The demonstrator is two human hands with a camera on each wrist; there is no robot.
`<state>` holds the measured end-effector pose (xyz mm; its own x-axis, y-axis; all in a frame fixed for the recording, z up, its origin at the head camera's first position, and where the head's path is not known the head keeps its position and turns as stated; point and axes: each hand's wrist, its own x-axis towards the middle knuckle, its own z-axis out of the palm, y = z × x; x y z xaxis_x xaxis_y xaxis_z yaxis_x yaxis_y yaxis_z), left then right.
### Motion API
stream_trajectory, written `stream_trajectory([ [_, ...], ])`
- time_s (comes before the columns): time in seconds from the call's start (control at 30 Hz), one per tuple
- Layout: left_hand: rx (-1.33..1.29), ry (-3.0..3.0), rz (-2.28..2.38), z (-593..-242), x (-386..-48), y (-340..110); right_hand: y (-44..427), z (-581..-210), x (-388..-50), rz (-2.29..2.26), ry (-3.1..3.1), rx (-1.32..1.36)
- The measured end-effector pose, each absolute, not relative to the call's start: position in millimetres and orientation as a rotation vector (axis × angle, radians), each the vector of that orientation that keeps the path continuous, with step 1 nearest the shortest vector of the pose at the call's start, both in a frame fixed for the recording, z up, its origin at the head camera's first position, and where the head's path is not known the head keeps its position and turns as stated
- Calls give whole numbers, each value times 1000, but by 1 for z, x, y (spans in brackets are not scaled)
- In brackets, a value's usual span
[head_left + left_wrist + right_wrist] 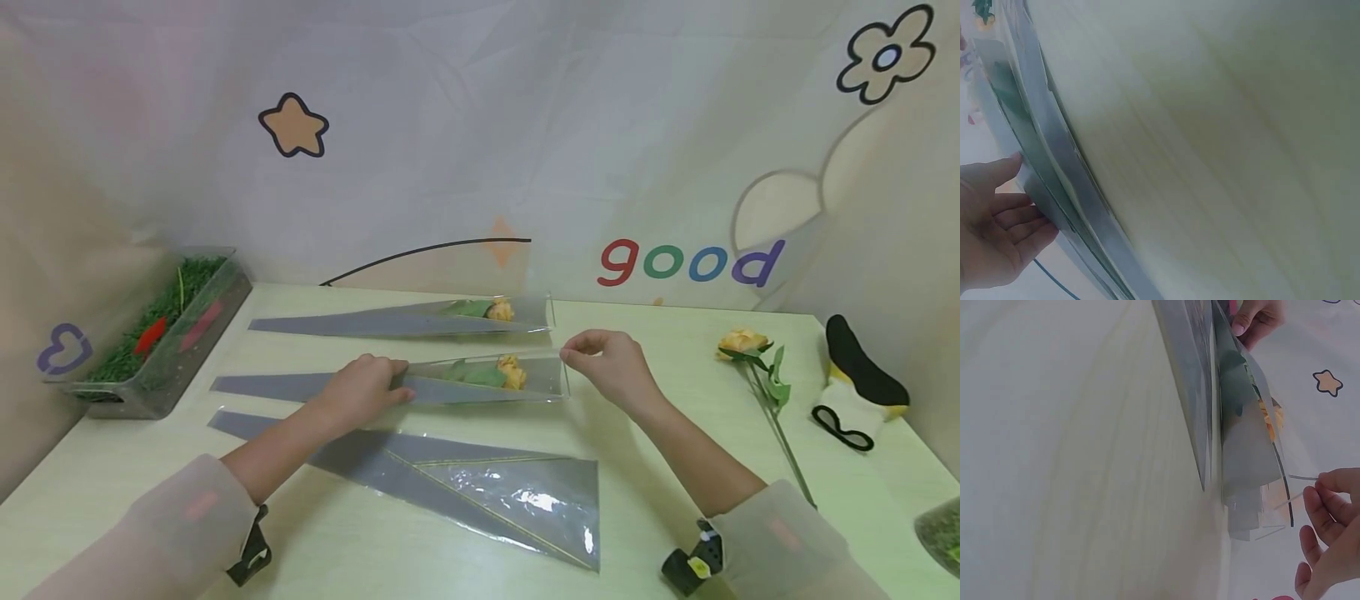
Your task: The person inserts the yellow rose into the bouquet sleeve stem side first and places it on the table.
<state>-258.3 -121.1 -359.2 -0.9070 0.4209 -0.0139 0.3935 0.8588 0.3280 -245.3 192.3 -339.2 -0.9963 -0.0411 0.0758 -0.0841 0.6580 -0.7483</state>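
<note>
A grey-and-clear flower sleeve (442, 391) with a yellow rose (512, 372) inside lies across the middle of the table. My left hand (363, 387) holds it near mid-length, thumb at one long edge and fingers at the other. At the wide end, my right hand (611, 367) pinches the thin clear film between thumb and index finger, as the right wrist view shows. Behind lies a second sleeve (360, 325) holding another yellow rose (500, 311). Nearer me is a flat sleeve (517, 492) with gold lines and no flower, partly hidden by my left forearm.
A loose yellow rose (742, 342) with a long stem lies at the right, beside a black-and-white plush item (862, 392). A clear bin (161, 392) of green grass-like material stands at the left. Part of a round container (941, 533) shows at the right edge.
</note>
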Motion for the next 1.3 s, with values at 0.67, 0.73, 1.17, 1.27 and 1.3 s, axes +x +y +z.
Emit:
stream_trajectory([
  [0.67, 659, 2990, 545, -361, -265, -109, 195, -339, -240, 1131, -2967, 236],
  [0.73, 664, 2997, 597, -357, -263, -111, 197, -338, -237, 1075, -2973, 259],
  [1.17, 905, 2841, 933, -345, -219, -134, 201, -322, -189, 647, -3125, 559],
  [1.27, 976, 2823, 882, -349, -207, -145, 199, -325, -175, 585, -3145, 635],
  [1.3, 982, 2822, 859, -351, -203, -149, 198, -326, -170, 556, -3149, 657],
])
